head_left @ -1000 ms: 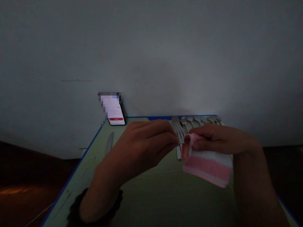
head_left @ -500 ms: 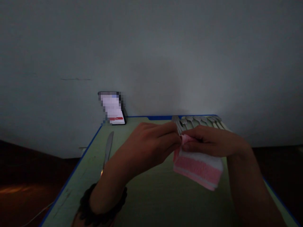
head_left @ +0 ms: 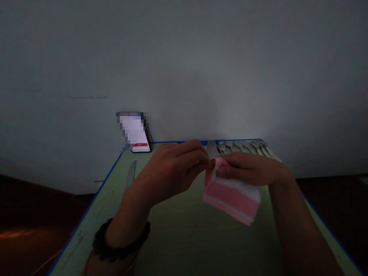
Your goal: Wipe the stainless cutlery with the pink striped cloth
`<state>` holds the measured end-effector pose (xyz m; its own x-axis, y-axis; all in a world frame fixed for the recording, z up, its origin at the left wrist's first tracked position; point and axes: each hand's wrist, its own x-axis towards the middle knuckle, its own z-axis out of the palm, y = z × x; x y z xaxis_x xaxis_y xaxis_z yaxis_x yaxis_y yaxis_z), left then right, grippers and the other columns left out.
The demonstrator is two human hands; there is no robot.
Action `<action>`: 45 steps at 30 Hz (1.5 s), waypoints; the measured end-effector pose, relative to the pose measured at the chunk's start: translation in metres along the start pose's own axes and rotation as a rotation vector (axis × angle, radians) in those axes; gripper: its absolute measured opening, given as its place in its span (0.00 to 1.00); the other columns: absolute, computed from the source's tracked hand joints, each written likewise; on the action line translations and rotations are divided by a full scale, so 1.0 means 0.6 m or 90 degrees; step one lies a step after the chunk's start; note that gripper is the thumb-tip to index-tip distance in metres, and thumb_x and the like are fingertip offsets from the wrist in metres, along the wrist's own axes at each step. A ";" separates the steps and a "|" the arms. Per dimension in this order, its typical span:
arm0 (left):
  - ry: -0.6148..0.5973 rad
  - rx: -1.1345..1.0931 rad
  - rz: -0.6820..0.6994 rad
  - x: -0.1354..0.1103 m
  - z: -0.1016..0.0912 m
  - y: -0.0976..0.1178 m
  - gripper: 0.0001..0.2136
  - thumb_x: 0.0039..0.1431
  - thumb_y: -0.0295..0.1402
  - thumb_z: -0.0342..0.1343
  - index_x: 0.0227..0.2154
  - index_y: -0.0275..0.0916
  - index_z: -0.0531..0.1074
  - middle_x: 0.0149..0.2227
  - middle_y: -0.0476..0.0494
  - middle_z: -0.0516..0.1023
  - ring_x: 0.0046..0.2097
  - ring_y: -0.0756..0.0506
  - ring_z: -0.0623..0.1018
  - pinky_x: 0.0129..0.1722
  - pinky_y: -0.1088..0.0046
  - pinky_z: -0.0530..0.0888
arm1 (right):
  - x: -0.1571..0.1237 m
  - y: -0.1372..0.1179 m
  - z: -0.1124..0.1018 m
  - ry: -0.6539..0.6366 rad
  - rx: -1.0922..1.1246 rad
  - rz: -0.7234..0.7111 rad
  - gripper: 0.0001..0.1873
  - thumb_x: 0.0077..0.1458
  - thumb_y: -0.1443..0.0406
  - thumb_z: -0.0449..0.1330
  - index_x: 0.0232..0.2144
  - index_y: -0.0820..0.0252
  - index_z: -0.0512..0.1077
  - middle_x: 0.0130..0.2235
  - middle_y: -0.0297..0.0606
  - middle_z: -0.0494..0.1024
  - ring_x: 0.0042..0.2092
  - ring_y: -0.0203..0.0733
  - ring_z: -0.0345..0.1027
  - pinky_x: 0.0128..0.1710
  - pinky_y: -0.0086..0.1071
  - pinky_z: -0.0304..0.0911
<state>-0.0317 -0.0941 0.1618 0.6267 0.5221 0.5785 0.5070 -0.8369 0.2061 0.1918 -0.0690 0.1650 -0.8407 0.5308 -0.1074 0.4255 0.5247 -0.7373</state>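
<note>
A folded pink-and-white striped cloth (head_left: 232,195) hangs over the table, gripped between the thumb and fingers of my right hand (head_left: 247,166). The fingers of my left hand (head_left: 181,165) are pinched together at the cloth's upper left corner. What lies between those left fingertips is too small and dark to make out. Both hands are raised above the middle of the table, nearly touching. A table knife (head_left: 131,174) lies to the left, its lower part hidden behind my left arm.
Along the far edge of the table (head_left: 178,237) lie several forks (head_left: 212,148), several spoons (head_left: 237,146) and more cutlery with pale handles (head_left: 268,151). A lit phone (head_left: 138,134) leans against the wall at the back left.
Both hands and the cloth appear a little further left and higher. The left fingertips have drawn slightly apart from the right hand, and more of the forks shows.
</note>
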 end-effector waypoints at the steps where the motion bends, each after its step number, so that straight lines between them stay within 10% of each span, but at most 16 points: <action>1: 0.002 0.001 -0.004 -0.001 0.001 -0.001 0.03 0.60 0.28 0.54 0.32 0.38 0.72 0.34 0.47 0.76 0.32 0.52 0.75 0.31 0.77 0.71 | 0.000 0.000 -0.001 -0.006 0.008 0.005 0.18 0.62 0.53 0.46 0.30 0.61 0.62 0.27 0.31 0.64 0.27 0.31 0.57 0.25 0.25 0.55; 20: -0.009 0.003 -0.005 0.005 0.004 -0.002 0.03 0.59 0.28 0.54 0.32 0.39 0.73 0.35 0.46 0.75 0.38 0.49 0.75 0.36 0.74 0.71 | 0.012 -0.002 0.008 -0.003 0.035 0.022 0.18 0.62 0.53 0.45 0.32 0.61 0.63 0.27 0.31 0.65 0.28 0.32 0.57 0.27 0.27 0.55; 32: 0.112 0.041 -0.081 -0.048 -0.069 -0.074 0.03 0.53 0.31 0.62 0.31 0.44 0.75 0.31 0.51 0.75 0.32 0.51 0.73 0.29 0.75 0.70 | -0.025 0.035 -0.012 0.032 0.002 0.073 0.19 0.62 0.53 0.46 0.35 0.61 0.67 0.27 0.32 0.67 0.28 0.32 0.59 0.27 0.27 0.57; 45: 0.046 0.025 -0.093 -0.018 -0.056 -0.026 0.04 0.55 0.33 0.60 0.29 0.38 0.75 0.29 0.49 0.73 0.29 0.52 0.72 0.28 0.77 0.67 | 0.013 -0.002 0.010 0.088 -0.095 -0.003 0.18 0.63 0.55 0.44 0.30 0.60 0.64 0.26 0.31 0.67 0.27 0.32 0.58 0.27 0.27 0.51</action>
<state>-0.0664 -0.0924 0.1788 0.5010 0.6233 0.6004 0.6133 -0.7452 0.2618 0.1828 -0.0695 0.1612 -0.7929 0.6093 -0.0045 0.4759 0.6147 -0.6290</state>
